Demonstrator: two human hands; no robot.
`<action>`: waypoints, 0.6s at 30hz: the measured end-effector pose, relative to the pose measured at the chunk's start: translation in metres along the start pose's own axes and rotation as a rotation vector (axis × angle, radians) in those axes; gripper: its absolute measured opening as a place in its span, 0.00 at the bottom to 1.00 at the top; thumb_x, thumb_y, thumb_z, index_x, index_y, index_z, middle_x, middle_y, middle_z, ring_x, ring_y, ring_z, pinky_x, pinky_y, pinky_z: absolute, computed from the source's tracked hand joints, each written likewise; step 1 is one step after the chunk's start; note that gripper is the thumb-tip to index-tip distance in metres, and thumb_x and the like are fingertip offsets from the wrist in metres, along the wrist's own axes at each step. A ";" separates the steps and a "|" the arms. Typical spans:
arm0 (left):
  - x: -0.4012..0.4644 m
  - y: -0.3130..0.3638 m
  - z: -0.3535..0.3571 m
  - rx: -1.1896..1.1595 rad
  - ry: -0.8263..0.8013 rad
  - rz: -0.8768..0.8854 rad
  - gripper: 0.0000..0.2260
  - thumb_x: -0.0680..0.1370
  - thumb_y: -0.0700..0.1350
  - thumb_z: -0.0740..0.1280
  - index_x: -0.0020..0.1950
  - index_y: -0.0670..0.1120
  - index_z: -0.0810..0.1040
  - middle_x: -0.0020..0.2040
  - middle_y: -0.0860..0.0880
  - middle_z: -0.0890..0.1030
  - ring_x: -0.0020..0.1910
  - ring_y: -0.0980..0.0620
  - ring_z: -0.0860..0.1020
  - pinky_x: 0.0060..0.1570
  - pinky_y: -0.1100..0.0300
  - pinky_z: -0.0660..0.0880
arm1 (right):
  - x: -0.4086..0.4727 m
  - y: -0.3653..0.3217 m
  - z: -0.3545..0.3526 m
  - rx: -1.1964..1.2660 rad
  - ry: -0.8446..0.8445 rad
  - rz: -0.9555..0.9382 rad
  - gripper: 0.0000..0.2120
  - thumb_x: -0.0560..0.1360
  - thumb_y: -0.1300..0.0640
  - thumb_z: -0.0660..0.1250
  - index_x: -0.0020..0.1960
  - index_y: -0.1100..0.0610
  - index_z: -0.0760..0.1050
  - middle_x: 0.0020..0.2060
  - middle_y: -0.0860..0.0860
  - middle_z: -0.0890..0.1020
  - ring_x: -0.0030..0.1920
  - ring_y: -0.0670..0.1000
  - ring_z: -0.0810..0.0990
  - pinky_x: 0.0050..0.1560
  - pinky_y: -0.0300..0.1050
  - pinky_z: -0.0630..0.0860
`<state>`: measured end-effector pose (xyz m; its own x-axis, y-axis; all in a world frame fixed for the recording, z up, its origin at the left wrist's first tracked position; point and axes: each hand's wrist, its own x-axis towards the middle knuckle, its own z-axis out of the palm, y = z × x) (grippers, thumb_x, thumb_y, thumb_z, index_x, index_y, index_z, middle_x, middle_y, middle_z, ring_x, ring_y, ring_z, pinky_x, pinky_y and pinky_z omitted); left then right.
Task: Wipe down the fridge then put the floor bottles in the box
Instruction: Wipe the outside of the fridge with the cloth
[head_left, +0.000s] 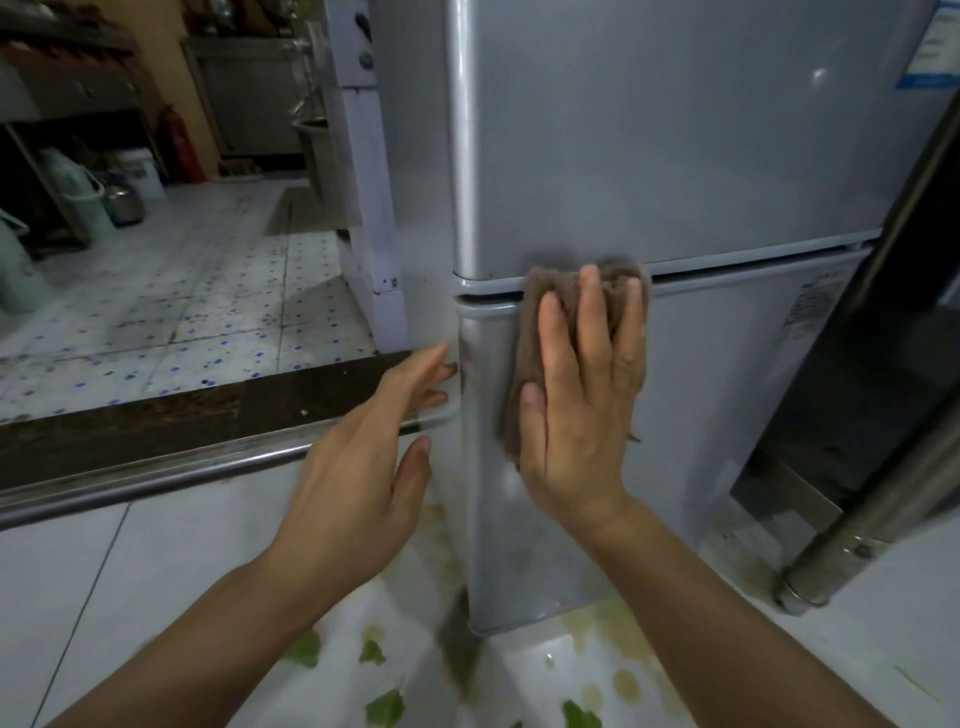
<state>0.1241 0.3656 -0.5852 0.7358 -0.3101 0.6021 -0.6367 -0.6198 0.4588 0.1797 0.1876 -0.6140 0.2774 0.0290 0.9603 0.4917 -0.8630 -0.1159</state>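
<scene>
In the head view the right hand (582, 415) presses a brown cloth (566, 332) flat-fingered against the fridge (675, 156), over the seam between its two doors. The left hand (363, 467), fingers straight and empty, touches the fridge's left edge. Wiping well probably means firm, overlapping strokes along that seam; no floor bottles or box can be told apart.

The right hand (582, 395) presses a brown cloth (566, 306) flat against the grey fridge (675, 156), fingers straight, across the seam between its two doors. Just left of it, the left hand (374, 457) touches the fridge's corner with straight fingers.
</scene>
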 end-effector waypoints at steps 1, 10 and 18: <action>-0.001 -0.001 -0.002 0.006 0.006 -0.007 0.33 0.74 0.31 0.64 0.72 0.57 0.58 0.65 0.58 0.73 0.62 0.62 0.72 0.61 0.73 0.66 | -0.003 -0.002 0.001 -0.018 -0.007 -0.007 0.23 0.80 0.51 0.48 0.73 0.55 0.57 0.74 0.57 0.54 0.77 0.59 0.46 0.74 0.60 0.50; -0.023 -0.010 -0.017 0.069 0.037 -0.098 0.25 0.73 0.31 0.63 0.68 0.48 0.68 0.61 0.52 0.76 0.58 0.57 0.75 0.56 0.69 0.67 | -0.057 -0.028 0.005 -0.133 -0.201 -0.173 0.26 0.76 0.58 0.60 0.73 0.51 0.61 0.74 0.49 0.56 0.77 0.54 0.47 0.75 0.55 0.50; -0.026 -0.020 -0.019 0.097 0.035 -0.152 0.26 0.73 0.31 0.64 0.68 0.49 0.68 0.60 0.54 0.75 0.56 0.60 0.74 0.55 0.71 0.67 | -0.022 -0.035 0.030 -0.157 0.042 -0.162 0.28 0.75 0.61 0.64 0.73 0.54 0.63 0.72 0.51 0.61 0.77 0.56 0.49 0.72 0.60 0.57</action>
<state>0.1135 0.3999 -0.5980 0.8125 -0.1830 0.5535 -0.4919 -0.7248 0.4824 0.1810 0.2323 -0.6383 0.1687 0.1555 0.9733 0.3919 -0.9166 0.0786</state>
